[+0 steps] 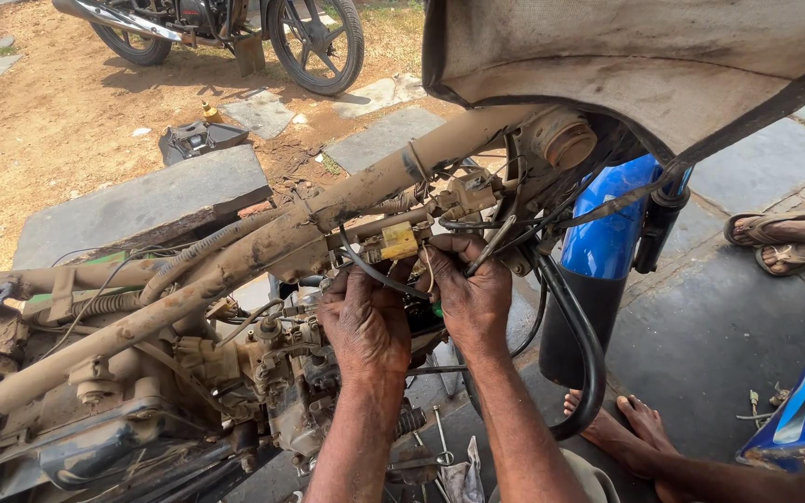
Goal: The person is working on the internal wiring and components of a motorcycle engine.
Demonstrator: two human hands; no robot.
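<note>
Head view: your left hand [365, 321] curls shut around a black cable [370, 270] at frame centre; your right hand [470, 293] pinches wiring beside the yellow connector [399, 240], under the muddy motorcycle frame tube [235, 261]; blue fender [612, 219] right.

Grease-smudged bare left hand [365, 321] and right hand [470, 296] of a mechanic, forearms uncovered, no gloves, rings or watch, feet bare.

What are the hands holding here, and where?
Right hand pinches wiring beside the yellow relay; left hand grips cables just below it.
</note>
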